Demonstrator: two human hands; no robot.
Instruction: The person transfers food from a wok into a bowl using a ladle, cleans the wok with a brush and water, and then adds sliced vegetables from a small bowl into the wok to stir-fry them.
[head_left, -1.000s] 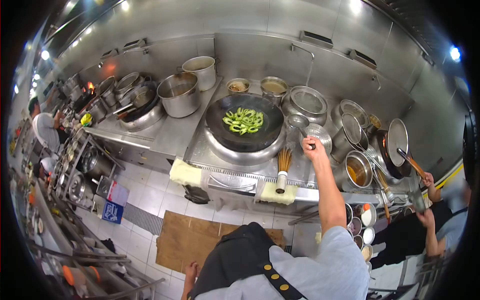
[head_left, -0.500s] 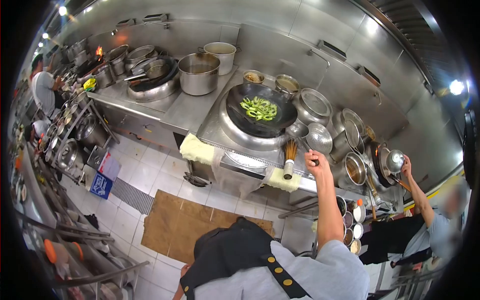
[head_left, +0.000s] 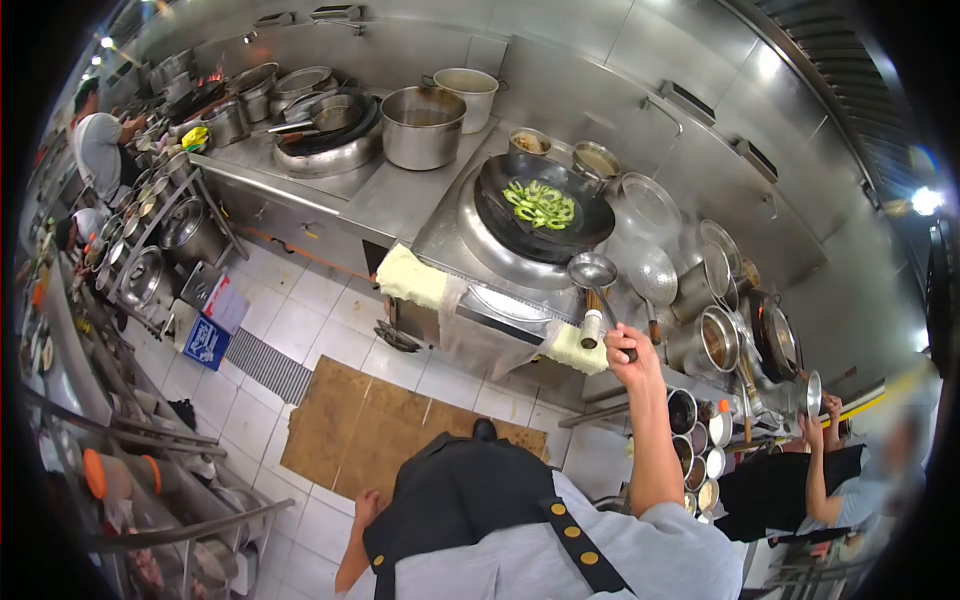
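Observation:
My right hand [head_left: 634,356] is closed round the handle of a ladle [head_left: 592,270], whose bowl hangs over the stove's front edge, just outside the wok. In the black wok [head_left: 493,213] on the burner lie sliced green vegetables [head_left: 540,205], seemingly peppers. A bamboo wok brush [head_left: 592,322] stands under the ladle, partly hidden by it. Right of the ladle lies a perforated skimmer [head_left: 652,277]. Down beside my black apron [head_left: 460,500] hangs my left hand [head_left: 371,506], holding nothing that I can see, its fingers loosely apart and partly hidden.
A large steel pot [head_left: 423,130] stands left of the wok. Folded yellowish cloths [head_left: 412,277] lie on the stove's front edge. Seasoning containers [head_left: 716,462] are by my right arm. A co-worker [head_left: 850,490] handles a pan at the right. Cardboard [head_left: 360,425] covers the floor.
My right hand has drawn the ladle slightly back and down, toward me. More of my left hand shows beside the apron. The co-worker at the right has lowered their hands. The view has shifted.

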